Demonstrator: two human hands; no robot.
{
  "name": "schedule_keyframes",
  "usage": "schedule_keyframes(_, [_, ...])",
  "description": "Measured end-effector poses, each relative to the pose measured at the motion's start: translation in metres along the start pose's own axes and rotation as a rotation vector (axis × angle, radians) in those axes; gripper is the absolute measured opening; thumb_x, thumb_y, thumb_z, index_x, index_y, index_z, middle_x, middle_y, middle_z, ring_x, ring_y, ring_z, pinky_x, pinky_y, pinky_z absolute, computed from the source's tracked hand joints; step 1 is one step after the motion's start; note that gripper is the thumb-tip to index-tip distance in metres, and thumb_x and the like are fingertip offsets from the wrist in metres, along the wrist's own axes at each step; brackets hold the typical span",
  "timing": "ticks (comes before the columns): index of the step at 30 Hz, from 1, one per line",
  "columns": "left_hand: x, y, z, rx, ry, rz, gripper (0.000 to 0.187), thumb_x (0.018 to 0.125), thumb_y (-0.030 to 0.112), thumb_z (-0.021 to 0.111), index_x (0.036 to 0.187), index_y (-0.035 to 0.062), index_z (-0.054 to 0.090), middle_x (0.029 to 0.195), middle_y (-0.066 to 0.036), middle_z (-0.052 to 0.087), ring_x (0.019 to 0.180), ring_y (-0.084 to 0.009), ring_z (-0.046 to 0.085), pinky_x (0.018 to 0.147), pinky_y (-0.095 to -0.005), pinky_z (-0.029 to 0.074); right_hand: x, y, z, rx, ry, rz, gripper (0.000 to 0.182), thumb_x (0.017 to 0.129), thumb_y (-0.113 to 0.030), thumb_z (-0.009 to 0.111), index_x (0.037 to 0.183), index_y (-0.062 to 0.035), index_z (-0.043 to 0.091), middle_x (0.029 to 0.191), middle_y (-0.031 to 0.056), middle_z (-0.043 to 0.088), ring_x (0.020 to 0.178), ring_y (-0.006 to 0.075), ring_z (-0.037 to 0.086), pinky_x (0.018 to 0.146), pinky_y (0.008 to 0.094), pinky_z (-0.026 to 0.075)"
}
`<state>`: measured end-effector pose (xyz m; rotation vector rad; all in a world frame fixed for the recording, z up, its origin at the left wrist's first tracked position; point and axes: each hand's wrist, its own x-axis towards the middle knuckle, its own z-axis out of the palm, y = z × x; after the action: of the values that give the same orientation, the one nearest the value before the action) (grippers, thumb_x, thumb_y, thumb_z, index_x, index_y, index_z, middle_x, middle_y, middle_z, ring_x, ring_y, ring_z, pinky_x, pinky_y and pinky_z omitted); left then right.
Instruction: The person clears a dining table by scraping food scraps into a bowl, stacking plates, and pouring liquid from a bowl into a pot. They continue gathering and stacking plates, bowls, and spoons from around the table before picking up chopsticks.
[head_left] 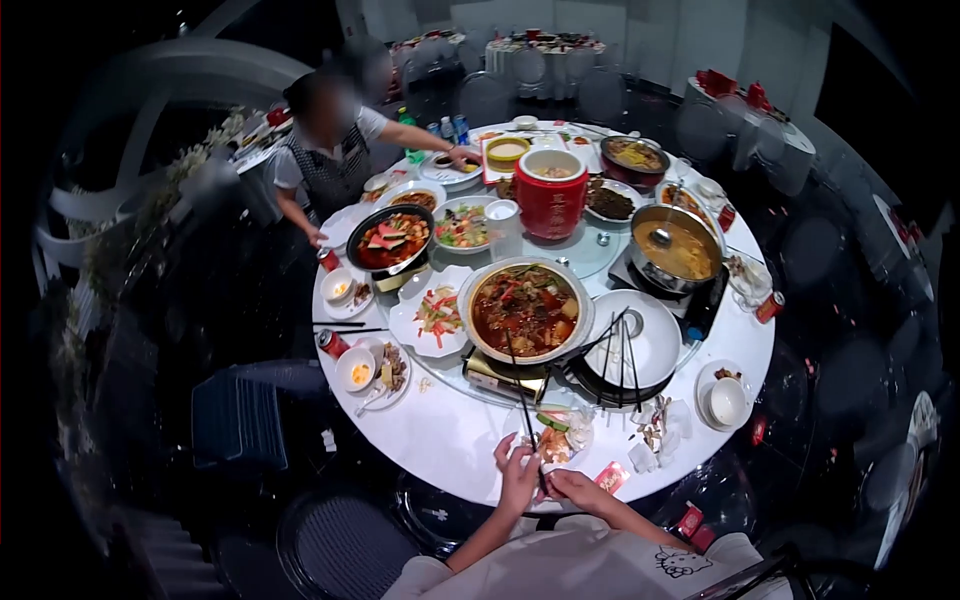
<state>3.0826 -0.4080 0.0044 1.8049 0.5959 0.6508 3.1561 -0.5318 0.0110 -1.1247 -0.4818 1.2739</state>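
At the near edge of the round white table (455,465), my left hand (517,475) is closed around black chopsticks (528,425), which point up and away over a plate of food scraps (565,440). My right hand (580,490) is closed just beside it, near the lower end of the chopsticks; whatever its fingers hold is too small to make out. A red card (611,477) lies to the right of the plate. Beyond the plate stands a large pot of red stew (525,312) on a gold burner (500,378).
White dishes with chopsticks (640,345) and a metal soup pot (677,250) stand right of the stew. A red container (551,200) is farther back. Across the table, a person (335,150) reaches over dishes. A blue crate (238,422) stands at the left.
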Motion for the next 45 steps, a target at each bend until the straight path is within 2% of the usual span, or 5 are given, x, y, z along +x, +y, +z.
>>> schedule_keyframes(8, [0.005,0.004,0.041,-0.034,-0.278,0.085,0.024,0.075,0.008,0.05,0.098,0.0021,0.044,0.107,-0.015,0.036,0.104,-0.0264,0.031,0.091,-0.0333,0.023,-0.041,-0.02,-0.025,0.009,0.389,-0.09,0.026,0.086,-0.022,0.037,0.066,-0.0063,0.043,0.056,-0.0003,0.044,0.052,0.0079,0.039,0.051,0.0202,0.034])
schedule_keyframes(22, [-0.046,-0.06,-0.013,-0.296,-0.166,-0.568,0.035,0.083,0.039,0.036,0.104,0.012,0.039,0.101,-0.002,0.046,0.092,-0.0135,0.039,0.08,-0.034,0.028,-0.047,-0.014,-0.145,-0.297,0.969,0.008,0.029,0.081,-0.025,0.042,0.066,-0.0023,0.05,0.049,0.0018,0.047,0.044,0.0107,0.044,0.047,0.0242,0.037])
schedule_keyframes(30, [-0.035,-0.02,-0.007,-0.267,0.029,-0.575,0.037,0.084,0.035,0.032,0.11,0.0092,0.034,0.104,-0.007,0.046,0.096,-0.0171,0.041,0.083,-0.0327,0.029,-0.02,-0.016,-0.174,-0.662,1.217,-0.196,0.079,0.073,-0.039,0.05,0.125,-0.0012,0.005,0.112,0.0263,0.037,0.105,0.0329,0.036,0.09,0.0371,0.024])
schedule_keyframes(38, [-0.044,-0.015,0.074,-0.329,0.137,-0.738,0.036,0.077,0.026,0.043,0.109,0.0147,0.034,0.103,-0.004,0.047,0.092,-0.0164,0.041,0.08,-0.0328,0.029,-0.113,0.009,-0.298,-0.745,1.841,-0.013,0.057,0.059,-0.011,0.06,0.107,-0.0003,0.034,0.105,0.017,0.037,0.102,0.0324,0.032,0.087,0.0392,0.025])
schedule_keyframes(45, [-0.042,-0.006,0.178,-0.332,0.301,-0.634,0.032,0.078,0.016,0.044,0.107,0.0069,0.036,0.104,-0.009,0.039,0.093,-0.017,0.039,0.079,-0.0289,0.034,-0.165,0.032,-0.375,-1.045,1.227,0.42,0.035,0.071,-0.038,0.048,0.066,-0.0052,0.061,0.07,0.0151,0.058,0.078,0.0327,0.049,0.073,0.0413,0.033])
